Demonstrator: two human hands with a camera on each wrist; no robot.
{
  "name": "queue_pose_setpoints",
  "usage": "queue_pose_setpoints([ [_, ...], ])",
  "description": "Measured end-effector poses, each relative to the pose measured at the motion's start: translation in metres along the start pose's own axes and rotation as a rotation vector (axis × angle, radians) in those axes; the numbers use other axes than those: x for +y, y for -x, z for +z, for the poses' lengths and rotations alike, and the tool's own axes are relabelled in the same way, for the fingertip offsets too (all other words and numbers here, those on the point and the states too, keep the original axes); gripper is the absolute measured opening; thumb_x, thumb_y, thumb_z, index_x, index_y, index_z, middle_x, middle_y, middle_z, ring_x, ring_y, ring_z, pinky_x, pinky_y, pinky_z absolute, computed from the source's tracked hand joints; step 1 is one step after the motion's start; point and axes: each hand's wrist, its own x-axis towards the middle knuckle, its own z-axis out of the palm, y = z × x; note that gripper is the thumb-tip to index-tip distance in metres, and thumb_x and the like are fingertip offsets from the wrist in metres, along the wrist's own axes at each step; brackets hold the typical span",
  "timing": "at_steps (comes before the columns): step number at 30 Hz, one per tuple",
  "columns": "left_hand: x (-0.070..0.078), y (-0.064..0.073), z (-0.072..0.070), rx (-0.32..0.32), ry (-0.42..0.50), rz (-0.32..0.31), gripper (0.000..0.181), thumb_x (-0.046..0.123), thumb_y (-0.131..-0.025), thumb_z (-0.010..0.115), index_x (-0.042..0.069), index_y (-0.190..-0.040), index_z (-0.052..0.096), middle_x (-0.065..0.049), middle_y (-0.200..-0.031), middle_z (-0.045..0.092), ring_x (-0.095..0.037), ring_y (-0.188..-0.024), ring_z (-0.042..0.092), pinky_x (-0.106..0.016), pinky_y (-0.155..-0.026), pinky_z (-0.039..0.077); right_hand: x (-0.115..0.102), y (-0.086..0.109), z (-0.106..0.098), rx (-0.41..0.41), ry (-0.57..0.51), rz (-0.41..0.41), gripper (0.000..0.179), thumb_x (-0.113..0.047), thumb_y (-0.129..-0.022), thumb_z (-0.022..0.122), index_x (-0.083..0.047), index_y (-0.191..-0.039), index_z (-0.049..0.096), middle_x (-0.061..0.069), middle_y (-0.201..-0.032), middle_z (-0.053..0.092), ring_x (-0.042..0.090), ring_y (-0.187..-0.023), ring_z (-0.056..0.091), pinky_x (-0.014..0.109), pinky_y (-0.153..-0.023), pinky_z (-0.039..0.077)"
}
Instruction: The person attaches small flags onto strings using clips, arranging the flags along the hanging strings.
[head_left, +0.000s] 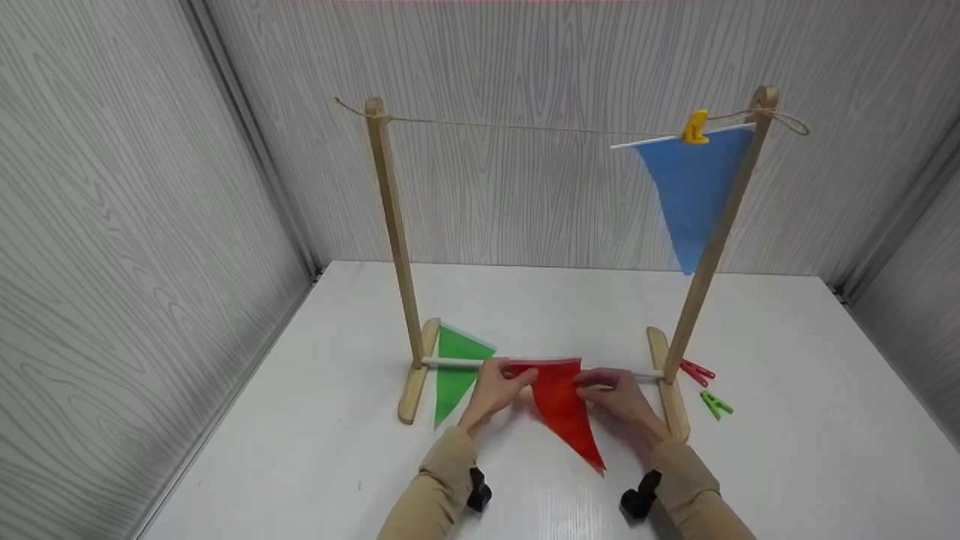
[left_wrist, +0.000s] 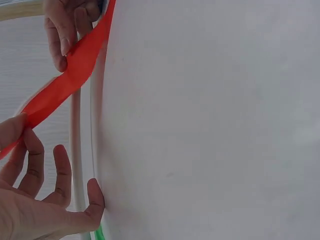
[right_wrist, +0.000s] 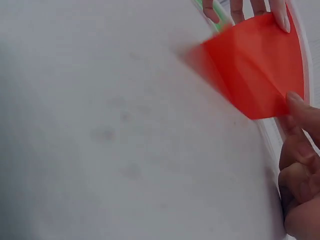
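Note:
A red triangular pennant with a white strip along its top edge is held up between both hands, in front of the stand's white crossbar. My left hand pinches its upper left corner between thumb and fingers; in the left wrist view the other fingers of the left hand are spread. On the opposite side my right hand pinches the pennant near its upper right corner. The right wrist view shows the right thumb on the red cloth, whose tip is blurred.
A wooden stand has a left post and a right post, with a string tied between them. A yellow clothespin holds a blue pennant there. A green pennant, a red clothespin and a green clothespin lie on the table.

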Motion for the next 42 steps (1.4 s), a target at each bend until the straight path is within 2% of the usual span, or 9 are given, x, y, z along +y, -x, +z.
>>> queue_pose_setpoints([
  [6, 0.000, 0.000, 0.001, 0.069, 0.044, -0.009, 0.029, 0.030, -0.094, 0.071, 0.006, -0.110, 0.075, -0.010, -0.105, 0.077, -0.017, -0.095, 0.065, -0.035, -0.089, 0.056, -0.003, -0.005, 0.005, 0.101, -0.054, 0.044, 0.035, -0.008, -0.093, 0.068, 0.001, -0.127, 0.062, 0.017, -0.113, 0.073, 0.016, -0.092, 0.064, 0.020, -0.073, 0.054],
  [13, 0.002, 0.002, 0.004, 0.060, 0.129, -0.032, 0.032, 0.033, -0.095, 0.070, 0.008, -0.115, 0.073, -0.008, -0.109, 0.076, -0.018, -0.101, 0.065, -0.040, -0.096, 0.055, -0.007, -0.006, 0.003, 0.144, -0.144, 0.125, 0.051, -0.021, -0.094, 0.072, -0.006, -0.140, 0.055, 0.005, -0.109, 0.075, 0.018, -0.083, 0.060, 0.021, -0.068, 0.048],
  [23, 0.005, 0.000, 0.002, 0.060, 0.255, -0.040, 0.036, 0.035, -0.092, 0.073, 0.004, -0.111, 0.074, -0.008, -0.103, 0.077, -0.016, -0.100, 0.064, -0.037, -0.096, 0.049, -0.017, -0.005, 0.004, 0.167, -0.209, 0.084, 0.031, -0.026, -0.096, 0.070, -0.002, -0.117, 0.069, -0.002, -0.081, 0.066, 0.015, -0.064, 0.049, 0.020, -0.056, 0.041],
  [27, 0.008, 0.000, 0.000, 0.067, 0.301, -0.014, 0.033, 0.032, -0.094, 0.072, 0.000, -0.104, 0.076, -0.002, -0.088, 0.077, -0.011, -0.092, 0.062, -0.030, -0.090, 0.043, -0.021, -0.002, 0.006, 0.159, -0.263, 0.065, 0.032, -0.028, -0.096, 0.070, -0.002, -0.115, 0.068, -0.001, -0.076, 0.062, 0.013, -0.062, 0.046, 0.020, -0.055, 0.040],
  [30, 0.010, 0.000, -0.002, 0.091, 0.295, -0.009, 0.032, 0.032, -0.094, 0.072, 0.000, -0.097, 0.075, 0.007, -0.076, 0.070, -0.010, -0.082, 0.056, -0.026, -0.078, 0.041, -0.024, 0.000, 0.006, 0.173, -0.280, 0.053, 0.033, -0.031, -0.095, 0.071, -0.004, -0.115, 0.069, -0.001, -0.077, 0.063, 0.014, -0.061, 0.047, 0.020, -0.055, 0.040],
  [33, 0.014, 0.000, -0.004, 0.108, 0.299, -0.004, 0.031, 0.030, -0.094, 0.073, -0.001, -0.095, 0.075, 0.008, -0.073, 0.068, -0.011, -0.078, 0.054, -0.025, -0.071, 0.042, -0.026, 0.001, 0.005, 0.186, -0.273, 0.041, 0.034, -0.033, -0.094, 0.072, -0.006, -0.115, 0.070, 0.001, -0.079, 0.065, 0.018, -0.063, 0.049, 0.020, -0.055, 0.042],
  [36, 0.016, 0.000, -0.005, 0.116, 0.320, 0.007, 0.028, 0.024, -0.095, 0.072, -0.004, -0.097, 0.075, 0.000, -0.078, 0.075, -0.011, -0.079, 0.061, -0.033, -0.082, 0.055, -0.030, 0.003, 0.003, 0.192, -0.244, 0.040, 0.038, -0.036, -0.093, 0.073, -0.008, -0.118, 0.069, 0.002, -0.086, 0.069, 0.025, -0.070, 0.053, 0.021, -0.059, 0.046],
  [39, 0.017, 0.001, -0.005, 0.129, 0.332, 0.023, 0.026, 0.019, -0.095, 0.071, -0.006, -0.099, 0.075, -0.007, -0.083, 0.077, -0.010, -0.079, 0.064, -0.040, -0.087, 0.058, -0.034, 0.007, 0.001, 0.201, -0.207, 0.054, 0.041, -0.038, -0.092, 0.074, -0.011, -0.123, 0.068, -0.001, -0.098, 0.073, 0.031, -0.079, 0.056, 0.023, -0.063, 0.050],
  [42, 0.017, 0.000, -0.005, 0.140, 0.325, 0.034, 0.027, 0.022, -0.095, 0.072, -0.004, -0.098, 0.076, -0.008, -0.083, 0.077, -0.009, -0.078, 0.063, -0.034, -0.083, 0.057, -0.038, 0.013, -0.005, 0.234, -0.191, 0.076, 0.043, -0.037, -0.092, 0.073, -0.012, -0.126, 0.067, -0.001, -0.109, 0.074, 0.032, -0.085, 0.058, 0.025, -0.067, 0.053],
])
